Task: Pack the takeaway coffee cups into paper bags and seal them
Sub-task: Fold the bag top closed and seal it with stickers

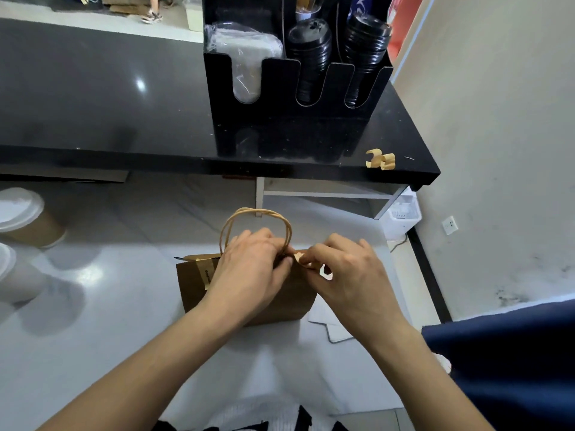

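At 6 o'clock on the white counter (118, 306), right in front of us, we're working on the brown paper bag (280, 300), which is standing upright with its twine handles (258, 213) sticking up toward 12. We're holding the top edge down with our left hand (249, 269), fingers curled over the folded mouth near the handles, while our right hand (348, 275) is pinching a small tan sticker or strip of tape (300, 259) between thumb and fingertips, right at the bag's top edge. So we're guessing we're mid-seal on this one. Can't tell what's inside, the mouth is covered by our hands.

What's looking done: this bag seems packed and folded, and a bit of tape already shows on the top edge at its 9 o'clock end. Over at 9 o'clock, well apart from the bag, two lidded takeaway cups (21, 213) are sitting on the counter, so those probably still need bagging.

Up at 1 o'clock on the black shelf (124, 104), a couple of curled tan backing scraps (381, 160) are lying beside the black lid organizer (280, 129).
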Action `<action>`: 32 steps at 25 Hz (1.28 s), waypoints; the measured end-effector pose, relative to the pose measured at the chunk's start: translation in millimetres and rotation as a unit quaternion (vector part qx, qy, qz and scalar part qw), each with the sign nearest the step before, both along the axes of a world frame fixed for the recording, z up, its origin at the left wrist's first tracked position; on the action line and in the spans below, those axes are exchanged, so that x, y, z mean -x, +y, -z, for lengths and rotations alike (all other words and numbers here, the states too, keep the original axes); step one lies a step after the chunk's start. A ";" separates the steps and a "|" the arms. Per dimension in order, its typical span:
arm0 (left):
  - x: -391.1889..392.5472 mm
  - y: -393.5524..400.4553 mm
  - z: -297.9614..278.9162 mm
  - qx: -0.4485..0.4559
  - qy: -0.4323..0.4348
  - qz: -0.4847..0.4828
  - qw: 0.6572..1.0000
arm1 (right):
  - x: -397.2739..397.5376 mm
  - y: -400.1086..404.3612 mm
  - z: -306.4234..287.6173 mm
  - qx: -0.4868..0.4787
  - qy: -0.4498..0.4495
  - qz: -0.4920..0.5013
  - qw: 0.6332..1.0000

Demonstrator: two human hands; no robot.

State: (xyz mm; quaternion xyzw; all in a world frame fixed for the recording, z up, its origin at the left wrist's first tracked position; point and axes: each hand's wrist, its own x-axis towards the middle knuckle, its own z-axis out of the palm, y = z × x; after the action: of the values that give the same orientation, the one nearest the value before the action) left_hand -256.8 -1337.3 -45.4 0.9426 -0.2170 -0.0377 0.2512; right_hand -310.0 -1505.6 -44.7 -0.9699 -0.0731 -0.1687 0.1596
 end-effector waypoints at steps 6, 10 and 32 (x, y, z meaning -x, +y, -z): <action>-1.3 0.7 1.1 0.012 -0.002 -0.001 1.000 | 14.2 4.0 30.1 0.042 -0.147 0.002 0.988; -2.1 -0.1 -0.2 0.010 -0.003 0.000 1.000 | 19.9 3.1 47.3 0.059 -0.177 0.010 0.982; 3.8 -4.6 -5.4 0.088 0.029 -0.045 0.995 | 24.6 -2.2 70.0 0.021 -0.234 -0.002 0.972</action>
State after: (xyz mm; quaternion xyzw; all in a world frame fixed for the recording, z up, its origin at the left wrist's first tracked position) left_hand -260.6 -1342.0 -40.1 0.9243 -0.1693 -0.0341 0.3405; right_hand -334.6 -1507.9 -114.6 -0.9065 -0.1136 -0.3892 0.1176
